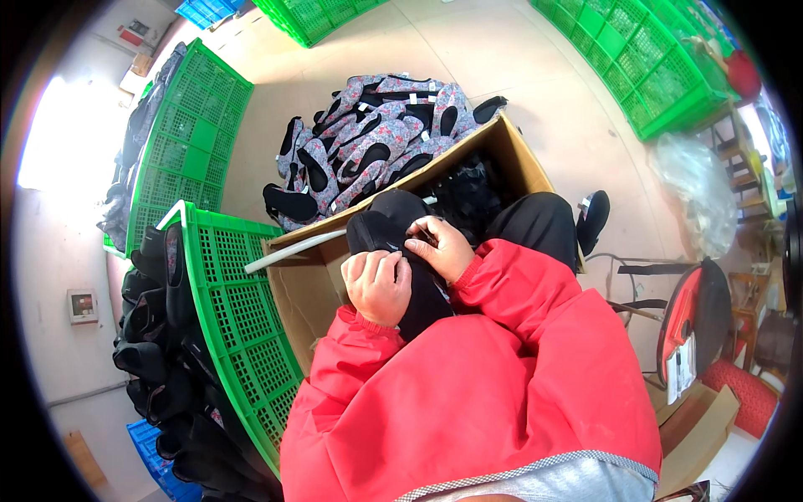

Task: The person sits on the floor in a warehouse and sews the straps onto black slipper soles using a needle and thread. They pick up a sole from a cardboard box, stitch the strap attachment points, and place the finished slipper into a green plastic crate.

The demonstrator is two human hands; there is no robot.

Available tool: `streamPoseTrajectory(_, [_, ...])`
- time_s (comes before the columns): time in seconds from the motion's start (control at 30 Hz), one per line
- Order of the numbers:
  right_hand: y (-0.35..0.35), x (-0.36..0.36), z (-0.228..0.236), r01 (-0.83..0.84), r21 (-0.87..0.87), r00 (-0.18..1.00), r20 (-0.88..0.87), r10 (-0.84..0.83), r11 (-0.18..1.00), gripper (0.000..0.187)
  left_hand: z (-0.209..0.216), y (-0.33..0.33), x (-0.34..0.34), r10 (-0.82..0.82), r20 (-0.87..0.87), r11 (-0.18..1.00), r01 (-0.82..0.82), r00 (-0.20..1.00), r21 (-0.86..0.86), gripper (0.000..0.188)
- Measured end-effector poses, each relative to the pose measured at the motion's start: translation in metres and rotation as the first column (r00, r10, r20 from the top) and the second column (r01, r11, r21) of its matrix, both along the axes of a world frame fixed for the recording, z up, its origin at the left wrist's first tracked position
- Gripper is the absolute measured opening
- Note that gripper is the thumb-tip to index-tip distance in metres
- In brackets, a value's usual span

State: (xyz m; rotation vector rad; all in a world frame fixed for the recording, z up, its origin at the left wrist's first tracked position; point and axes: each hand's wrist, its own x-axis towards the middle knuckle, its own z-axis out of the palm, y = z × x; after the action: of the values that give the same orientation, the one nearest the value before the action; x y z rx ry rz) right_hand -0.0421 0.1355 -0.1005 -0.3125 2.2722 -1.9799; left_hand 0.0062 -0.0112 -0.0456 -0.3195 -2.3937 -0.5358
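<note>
Both my hands are close together above my lap, over dark cloth. My left hand (376,287) has its fingers curled and pressed together at the tips. Beside it, my right hand (442,248) pinches with thumb and forefinger. A small dark bit shows by the right fingers, too small and shaded to name. Just beyond my hands stands an open cardboard box (527,155) with black pieces (468,197) inside. Past it, a heap of floral-patterned slippers (376,155) with black openings and white tags lies on the floor.
A green plastic crate (238,309) stands at my left, with black slippers (150,335) beyond it. Another green crate (188,134) is farther left. A white tube (293,253) crosses the box edge. To the right are one slipper (592,222), a plastic bag (694,188) and a folding chair (711,309).
</note>
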Motion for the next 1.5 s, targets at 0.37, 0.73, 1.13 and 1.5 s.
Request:
streamPoseTrajectory(0.37, [0.041,-0.021,-0.044,0.356,-0.05,0.934,0.052,-0.354,0.933,0.019,-0.004,-0.004,0.004,0.001,-0.037,0.997,0.002,0.999,0.073,0.022])
streamPoseTrajectory(0.73, [0.067,0.002,-0.05,0.129,-0.22,0.979,0.182,-0.09,0.967,0.024,-0.004,-0.002,0.023,0.094,-0.044,0.989,-0.088,0.995,0.122,0.041])
streamPoseTrajectory(1.13, [0.034,0.039,-0.008,-0.127,-0.387,0.827,0.467,0.313,0.913,0.03,-0.038,-0.026,0.059,0.041,0.45,0.429,-0.423,0.892,0.798,0.042])
streamPoseTrajectory(1.5, [0.033,0.052,-0.017,-0.061,-0.334,0.847,0.481,0.226,0.941,0.032,-0.038,-0.031,0.058,-0.042,0.526,0.498,-0.439,0.849,0.748,0.03])
